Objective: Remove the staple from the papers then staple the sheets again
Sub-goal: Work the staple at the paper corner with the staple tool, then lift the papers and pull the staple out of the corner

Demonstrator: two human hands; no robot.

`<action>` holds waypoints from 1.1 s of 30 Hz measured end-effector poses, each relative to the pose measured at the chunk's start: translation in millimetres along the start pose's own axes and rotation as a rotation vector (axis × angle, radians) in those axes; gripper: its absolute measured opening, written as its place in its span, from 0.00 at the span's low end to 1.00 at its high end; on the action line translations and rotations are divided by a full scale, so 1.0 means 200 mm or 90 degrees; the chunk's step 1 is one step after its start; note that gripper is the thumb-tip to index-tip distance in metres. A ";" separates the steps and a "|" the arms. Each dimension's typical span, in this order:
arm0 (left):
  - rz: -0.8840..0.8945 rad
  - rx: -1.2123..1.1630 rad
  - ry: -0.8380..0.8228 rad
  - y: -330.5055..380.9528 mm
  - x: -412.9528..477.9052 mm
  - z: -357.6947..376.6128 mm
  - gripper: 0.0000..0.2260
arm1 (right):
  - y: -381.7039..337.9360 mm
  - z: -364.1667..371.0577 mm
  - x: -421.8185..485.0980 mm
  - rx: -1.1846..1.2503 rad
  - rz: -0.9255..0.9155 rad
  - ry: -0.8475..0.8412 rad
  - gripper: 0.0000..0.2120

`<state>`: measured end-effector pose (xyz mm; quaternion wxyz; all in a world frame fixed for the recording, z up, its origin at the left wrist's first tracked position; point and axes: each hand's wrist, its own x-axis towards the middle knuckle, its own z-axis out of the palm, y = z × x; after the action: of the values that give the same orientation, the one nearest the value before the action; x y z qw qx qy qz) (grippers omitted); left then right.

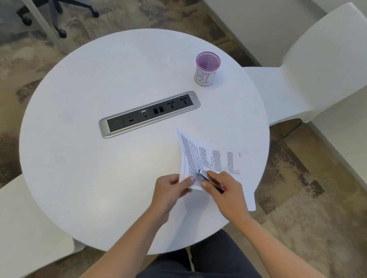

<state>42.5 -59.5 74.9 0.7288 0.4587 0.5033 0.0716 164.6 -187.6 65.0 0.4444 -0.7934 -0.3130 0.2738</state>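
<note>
The right hand (228, 193) has its fingers curled round a small metal tool (207, 178) with a red rear end, its silver nose set on the near corner of the papers (212, 156). Whether this is a staple remover or a stapler cannot be told at this size. The left hand (168, 194) pinches the same corner between thumb and fingers, just beside the tool's nose, steadying the sheets. The papers are partly lifted, their left edge curling up off the round white table (101, 91) and their right part reaching the table's right rim. The staple itself is too small to make out, so neither its removal nor a fresh stapling can be confirmed. The work at the corner appears to be under way, and by this reading at least the final stapling is not yet shown as done. Beyond the papers lie a recessed socket panel (150, 114) and, farther right, a pink mesh cup (207, 69) hand-lettered "BI", its contents not visible. White chairs (331, 61) flank the table.
</note>
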 end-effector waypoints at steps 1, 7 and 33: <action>0.007 -0.028 0.002 0.04 -0.02 -0.01 0.15 | -0.04 -0.02 -0.01 0.002 -0.023 0.006 0.13; 0.068 -0.110 -0.020 0.25 -0.16 0.00 0.19 | -0.25 -0.09 -0.03 0.002 -0.125 0.043 0.13; 0.175 -0.174 -0.012 0.54 -0.46 0.11 0.10 | -0.59 -0.22 -0.06 -0.081 -0.340 0.157 0.20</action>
<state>53.5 -62.6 217.7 0.7726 0.4204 0.4144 0.2338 158.4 -172.2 189.8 0.4846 -0.7366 -0.4710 0.0287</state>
